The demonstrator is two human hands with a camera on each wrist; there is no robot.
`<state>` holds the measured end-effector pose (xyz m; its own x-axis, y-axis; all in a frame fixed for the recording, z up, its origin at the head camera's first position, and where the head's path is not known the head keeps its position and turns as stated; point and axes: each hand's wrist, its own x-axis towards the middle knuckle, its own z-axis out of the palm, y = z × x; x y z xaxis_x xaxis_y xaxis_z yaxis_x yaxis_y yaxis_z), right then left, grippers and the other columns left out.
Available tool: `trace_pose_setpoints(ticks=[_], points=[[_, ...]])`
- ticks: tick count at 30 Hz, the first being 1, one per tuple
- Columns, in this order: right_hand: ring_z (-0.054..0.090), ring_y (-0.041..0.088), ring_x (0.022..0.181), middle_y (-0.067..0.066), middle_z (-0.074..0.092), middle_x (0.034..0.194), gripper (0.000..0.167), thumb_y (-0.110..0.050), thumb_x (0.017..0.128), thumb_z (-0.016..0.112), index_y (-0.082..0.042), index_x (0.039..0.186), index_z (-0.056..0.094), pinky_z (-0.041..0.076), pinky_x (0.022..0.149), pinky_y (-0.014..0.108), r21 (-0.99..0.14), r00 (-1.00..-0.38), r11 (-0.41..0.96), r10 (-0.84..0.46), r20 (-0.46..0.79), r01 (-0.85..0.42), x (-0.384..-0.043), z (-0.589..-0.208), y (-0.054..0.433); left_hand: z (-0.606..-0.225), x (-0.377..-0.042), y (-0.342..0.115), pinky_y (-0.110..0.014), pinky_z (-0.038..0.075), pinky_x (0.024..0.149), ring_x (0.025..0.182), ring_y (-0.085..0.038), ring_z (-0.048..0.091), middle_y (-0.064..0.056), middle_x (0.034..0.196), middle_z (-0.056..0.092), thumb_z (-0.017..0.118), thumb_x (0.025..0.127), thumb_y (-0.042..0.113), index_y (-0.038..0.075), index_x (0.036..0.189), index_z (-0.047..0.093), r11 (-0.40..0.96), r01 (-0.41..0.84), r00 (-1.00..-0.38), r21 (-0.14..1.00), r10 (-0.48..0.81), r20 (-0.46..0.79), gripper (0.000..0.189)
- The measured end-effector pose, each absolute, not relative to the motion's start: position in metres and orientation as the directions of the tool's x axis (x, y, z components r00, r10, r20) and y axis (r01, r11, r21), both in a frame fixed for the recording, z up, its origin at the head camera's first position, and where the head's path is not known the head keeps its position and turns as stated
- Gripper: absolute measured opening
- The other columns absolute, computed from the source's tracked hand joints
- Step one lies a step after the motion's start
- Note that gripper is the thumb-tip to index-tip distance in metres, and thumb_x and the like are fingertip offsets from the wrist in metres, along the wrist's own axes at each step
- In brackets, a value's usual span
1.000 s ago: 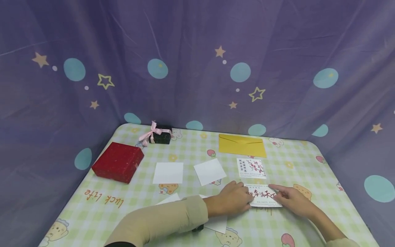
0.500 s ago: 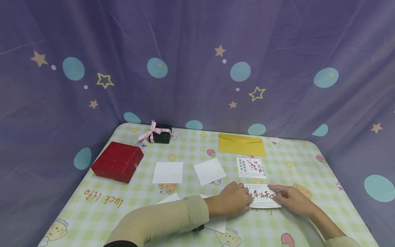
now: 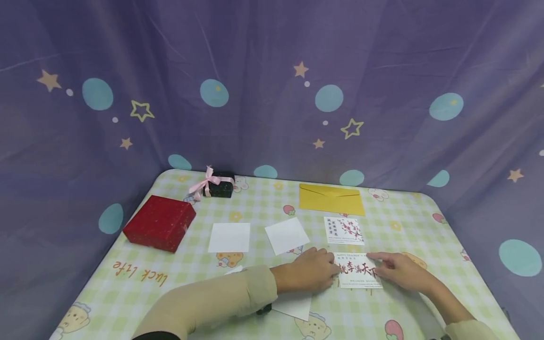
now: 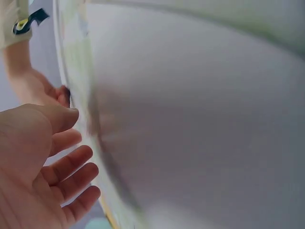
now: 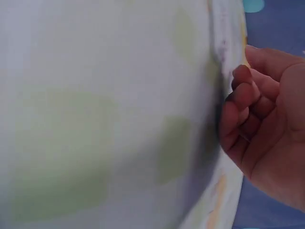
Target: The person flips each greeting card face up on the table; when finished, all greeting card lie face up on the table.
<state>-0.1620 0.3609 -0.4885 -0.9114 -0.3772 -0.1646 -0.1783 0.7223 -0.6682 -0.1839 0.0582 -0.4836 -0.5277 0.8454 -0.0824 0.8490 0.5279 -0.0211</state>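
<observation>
A white card with red Chinese characters (image 3: 359, 270) lies flat on the table in the head view. At its left edge is my left hand (image 3: 312, 270), its fingertips right beside the card. The left wrist view shows this left hand (image 4: 40, 167) with fingers loosely spread and thumb apart. My right hand (image 3: 401, 271) touches the card's upper right corner with a straight index finger. In the right wrist view the other fingers of my right hand (image 5: 267, 114) bend loosely. Just behind lies a card with red blossoms (image 3: 344, 230).
A yellow envelope (image 3: 331, 199) lies at the back. Blank white squares, one a white card (image 3: 229, 237) and one a tilted card (image 3: 287, 235), lie left of centre; another white card (image 3: 295, 307) is partly under my left arm. A red box (image 3: 159, 223) and black ribboned box (image 3: 218, 184) stand left.
The lettered card, bowed along its front edge before, now lies flat and shows more of its left side. My left hand has drawn slightly left from it; my right hand stays near its corner.
</observation>
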Motion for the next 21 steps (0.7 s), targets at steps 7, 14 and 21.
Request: trace_pose_setpoints(ticks=[7, 14, 21], points=[[0.04, 0.0, 0.055, -0.004, 0.058, 0.075, 0.044, -0.02, 0.101, 0.064, -0.004, 0.141, 0.058, 0.04, 0.049, 0.023, -0.692, -0.916, 0.694, -0.382, -0.118, -0.2, -0.186, -0.464, 0.341, -0.471, -0.208, 0.021, -0.026, 0.05, 0.085, 0.11, -0.011, 0.06, 0.005, 0.123, 0.066, 0.063, 0.099, 0.039, 0.027, 0.136, 0.064, 0.628, 0.778, -0.628, 0.013, 0.778, 0.002, 0.039], [0.045, 0.002, 0.061, -0.001, 0.062, 0.079, 0.044, -0.02, 0.1, 0.066, -0.004, 0.141, 0.059, 0.042, 0.056, 0.023, -0.676, -0.892, 0.676, -0.448, -0.061, -0.293, -0.217, -0.454, 0.306, -0.456, -0.232, -0.019, -0.035, 0.055, 0.089, 0.11, -0.02, 0.065, -0.001, 0.126, 0.068, 0.067, 0.096, 0.036, 0.021, 0.133, 0.067, 0.734, 0.666, -0.745, 0.137, 0.663, 0.069, 0.04], [0.049, 0.003, 0.065, 0.003, 0.068, 0.085, 0.042, -0.015, 0.099, 0.064, -0.003, 0.139, 0.06, 0.046, 0.064, 0.023, -0.666, -0.852, 0.653, -0.521, -0.05, -0.36, -0.246, -0.46, 0.266, -0.456, -0.253, -0.05, -0.042, 0.055, 0.09, 0.112, -0.028, 0.064, -0.009, 0.126, 0.066, 0.072, 0.093, 0.034, 0.013, 0.136, 0.064, 0.839, 0.498, -0.866, 0.221, 0.497, 0.063, 0.049]])
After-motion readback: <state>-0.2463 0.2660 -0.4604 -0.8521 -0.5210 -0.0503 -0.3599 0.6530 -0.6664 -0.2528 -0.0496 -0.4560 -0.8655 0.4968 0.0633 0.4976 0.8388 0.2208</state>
